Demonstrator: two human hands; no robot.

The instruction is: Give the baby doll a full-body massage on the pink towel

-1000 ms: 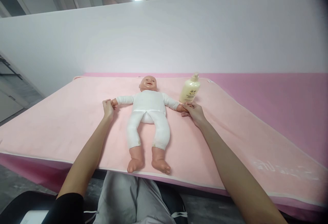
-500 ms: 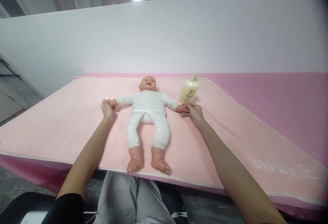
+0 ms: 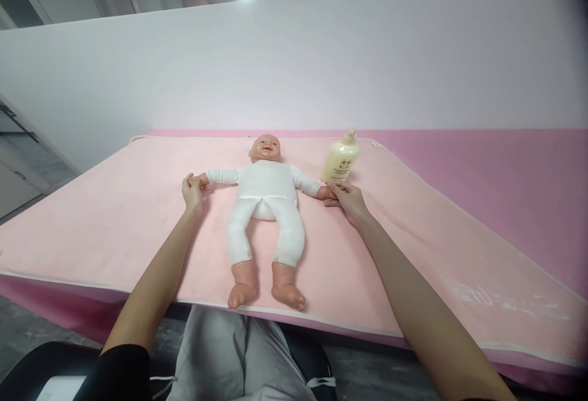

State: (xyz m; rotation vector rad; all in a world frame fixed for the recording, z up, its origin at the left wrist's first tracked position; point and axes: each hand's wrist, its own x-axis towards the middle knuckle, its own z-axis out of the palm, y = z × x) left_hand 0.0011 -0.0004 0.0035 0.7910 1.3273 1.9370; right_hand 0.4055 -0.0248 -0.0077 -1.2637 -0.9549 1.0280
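Doll [image 3: 266,205] lies on its back, mid-mat [image 3: 92,223], head far, feet at the near edge, arms spread out to both sides.

Left hand [image 3: 192,193] is closed on the doll's hand at the left; right hand [image 3: 348,199] is closed on the doll's hand at the right. Fingers wrap the small hands, so contact is clear, but how firm the hold is I can't tell.

Change over the last second: very little. The left hand has crept slightly farther and a touch left, taking that doll arm with it, so the arm now sits a bit straighter out from the shoulder. Right hand has shifted only marginally, same hold. Doll body and legs haven't moved.

Read: both arms are being held out at full spread, a slow stretch or a hold rather than a reposition. Nothing released, nothing newly picked up.

Bottle [image 3: 340,159] stands upright just beyond the right hand, near but not touching it. Untouched, same spot as before.
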